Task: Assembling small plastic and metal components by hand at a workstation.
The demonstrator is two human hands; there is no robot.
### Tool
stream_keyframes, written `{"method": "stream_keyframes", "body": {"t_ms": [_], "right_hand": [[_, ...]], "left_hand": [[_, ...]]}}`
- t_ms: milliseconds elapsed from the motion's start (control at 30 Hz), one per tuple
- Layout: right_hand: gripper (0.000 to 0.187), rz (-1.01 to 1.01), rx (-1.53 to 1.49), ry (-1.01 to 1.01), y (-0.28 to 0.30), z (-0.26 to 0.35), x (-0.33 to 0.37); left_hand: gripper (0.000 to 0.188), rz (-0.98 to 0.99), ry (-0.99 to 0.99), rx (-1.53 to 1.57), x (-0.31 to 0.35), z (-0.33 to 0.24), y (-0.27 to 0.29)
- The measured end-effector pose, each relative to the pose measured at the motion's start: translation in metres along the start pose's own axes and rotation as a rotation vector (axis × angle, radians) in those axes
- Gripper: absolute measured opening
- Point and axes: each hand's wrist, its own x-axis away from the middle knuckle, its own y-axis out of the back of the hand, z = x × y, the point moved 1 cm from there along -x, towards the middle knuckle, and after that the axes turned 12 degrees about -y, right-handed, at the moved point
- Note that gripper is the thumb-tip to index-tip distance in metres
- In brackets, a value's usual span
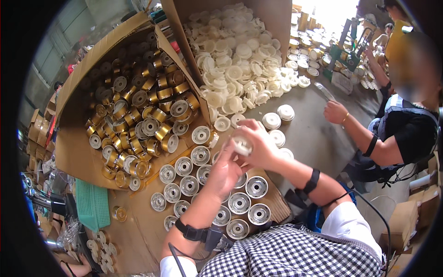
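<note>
Above the rows of parts, my left hand [224, 170] and my right hand [261, 144] come together around a white round plastic cap [242, 147]. Fingers of both hands are closed on it; my palms hide part of it and whatever it may be joined to. Below my hands, several round metal cups [239, 202] stand open side up in rows on a cardboard sheet [273, 196], each with a ring-shaped hub inside. To the right of my right hand stand a few cups topped with white caps [271, 121].
A tilted cardboard box [69, 134] of gold cups lies at left. Behind, another box [279, 21] spills a heap of white caps [226, 60]. A green basket [92, 207] sits lower left. At right, a co-worker's hand [336, 112] is near a green press [344, 57].
</note>
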Motion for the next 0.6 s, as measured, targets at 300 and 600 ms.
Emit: {"method": "stream_keyframes", "body": {"t_ms": [300,600], "right_hand": [[0.077,0.252,-0.359,-0.042,0.023,-0.039,0.044],[0.057,-0.198,-0.034,-0.277,0.033,-0.035,0.055]], "left_hand": [[0.070,0.060,-0.060,-0.612,-0.024,0.004,0.018],[0.067,0.183,-0.633,-1.690,-0.033,-0.001,0.029]]}}
